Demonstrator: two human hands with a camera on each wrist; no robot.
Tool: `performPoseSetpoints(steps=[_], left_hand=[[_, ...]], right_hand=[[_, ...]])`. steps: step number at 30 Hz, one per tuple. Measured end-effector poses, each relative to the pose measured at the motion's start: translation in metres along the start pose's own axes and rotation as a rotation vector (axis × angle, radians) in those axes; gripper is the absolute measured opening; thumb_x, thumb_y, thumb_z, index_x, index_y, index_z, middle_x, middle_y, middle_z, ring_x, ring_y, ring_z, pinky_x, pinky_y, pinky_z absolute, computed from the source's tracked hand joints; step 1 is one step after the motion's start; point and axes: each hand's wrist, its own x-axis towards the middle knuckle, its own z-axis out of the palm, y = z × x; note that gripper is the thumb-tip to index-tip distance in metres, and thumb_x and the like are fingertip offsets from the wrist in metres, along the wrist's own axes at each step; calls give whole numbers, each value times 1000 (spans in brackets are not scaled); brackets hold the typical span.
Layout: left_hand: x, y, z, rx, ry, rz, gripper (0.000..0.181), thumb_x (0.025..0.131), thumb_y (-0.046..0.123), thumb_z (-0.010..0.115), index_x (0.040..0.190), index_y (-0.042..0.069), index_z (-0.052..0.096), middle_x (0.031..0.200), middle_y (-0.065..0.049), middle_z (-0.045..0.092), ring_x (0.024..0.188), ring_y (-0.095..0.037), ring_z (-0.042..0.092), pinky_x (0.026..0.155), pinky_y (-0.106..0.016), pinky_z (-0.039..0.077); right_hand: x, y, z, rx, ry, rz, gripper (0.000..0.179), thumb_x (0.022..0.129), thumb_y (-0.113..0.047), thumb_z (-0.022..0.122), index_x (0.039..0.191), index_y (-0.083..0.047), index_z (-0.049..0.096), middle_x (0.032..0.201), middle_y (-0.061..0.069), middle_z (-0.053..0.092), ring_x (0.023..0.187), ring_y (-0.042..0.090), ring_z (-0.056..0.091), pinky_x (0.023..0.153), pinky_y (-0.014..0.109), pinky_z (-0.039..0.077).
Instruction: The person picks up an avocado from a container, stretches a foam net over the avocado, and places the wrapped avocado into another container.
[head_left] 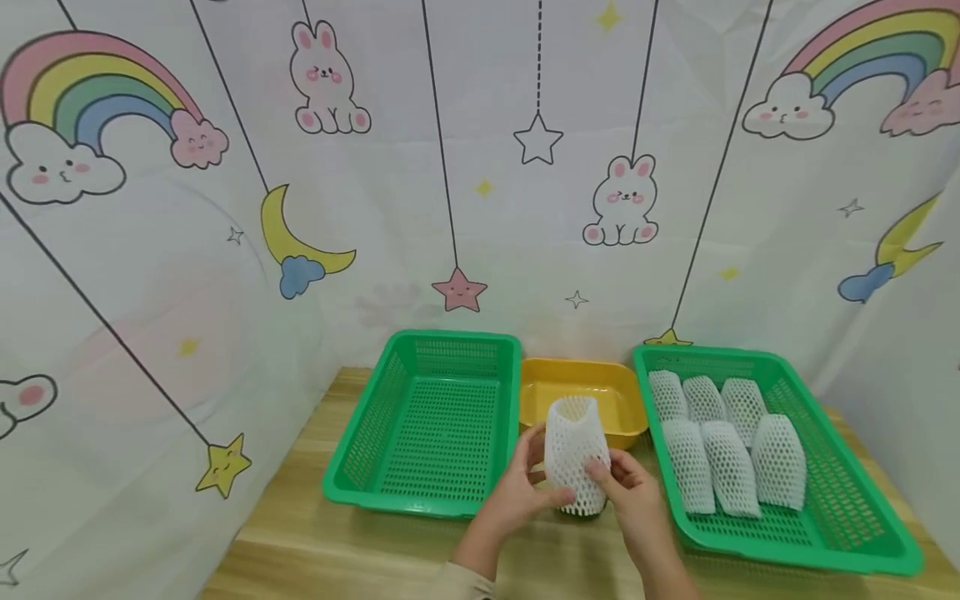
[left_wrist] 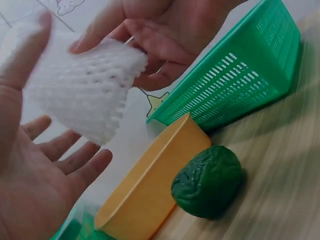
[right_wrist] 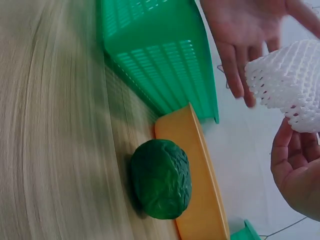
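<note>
A white foam net sleeve (head_left: 576,458) is held upright above the table, its upper end gaping. My right hand (head_left: 637,500) pinches its side between thumb and fingers. With fingers fairly straight and spread, my left hand (head_left: 517,492) stands on the other side, its thumb against the net in the head view. In the left wrist view the left palm (left_wrist: 35,185) faces the sleeve (left_wrist: 85,80). A dark green, rounded thing with a glossy, wrinkled skin (right_wrist: 161,179) lies on the table below the hands; its kind is unclear, and the sleeve mostly hides it in the head view.
A green perforated basket (head_left: 442,433) with nothing in it stands at the left. At the back middle is a yellow basin (head_left: 615,392). Several white net sleeves lie in another green basket (head_left: 855,558) at the right. A printed curtain (head_left: 510,217) hangs behind the wooden table (head_left: 285,533).
</note>
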Motion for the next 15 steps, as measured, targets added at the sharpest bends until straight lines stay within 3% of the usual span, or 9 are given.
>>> performPoseSetpoints(steps=[2, 4, 6, 8, 11, 15], left_hand=[[5, 0, 1, 39, 16, 10, 60, 82, 22, 73, 132, 8, 44, 120, -10, 56, 106, -19, 54, 85, -33, 46], [7, 1, -3, 64, 72, 33, 39, 86, 16, 68, 120, 3, 54, 110, -13, 62, 97, -19, 58, 78, -31, 49], [8, 2, -10, 82, 142, 62, 27, 90, 10, 61, 113, -3, 55, 105, -17, 62, 94, -21, 59, 76, -31, 50], [7, 8, -17, 71, 165, 76, 25, 94, 7, 54, 114, -6, 47, 108, -21, 58, 97, -27, 58, 76, -36, 50], [6, 16, -24, 41, 148, 43, 30, 98, 7, 44, 124, -3, 34, 115, -25, 52, 101, -35, 57, 76, -47, 51], [6, 15, -28, 52, 118, -3, 41, 98, 10, 45, 133, 2, 26, 116, -25, 52, 98, -36, 58, 73, -52, 50]], right_hand=[[0, -5, 1, 13, -12, -8, 26, 88, -17, 64, 107, 0, 59, 85, -7, 64, 80, 8, 58, 70, 23, 48], [4, -3, -3, 6, -6, -8, 27, 90, -19, 63, 110, -1, 59, 86, -6, 65, 80, 8, 58, 70, 25, 49], [10, 3, -10, -43, -2, -17, 30, 92, -23, 60, 114, -3, 58, 92, 0, 67, 85, 12, 59, 72, 29, 50], [16, 11, -16, -159, -34, -15, 39, 91, -27, 60, 121, -3, 54, 105, 7, 64, 96, 18, 57, 79, 36, 48], [22, 30, -22, -389, -174, -5, 53, 87, -26, 66, 132, -6, 45, 132, 19, 44, 119, 34, 40, 91, 52, 39], [26, 59, -19, -597, -320, -34, 77, 73, -9, 78, 138, -6, 36, 142, 26, 24, 127, 48, 24, 92, 65, 29]])
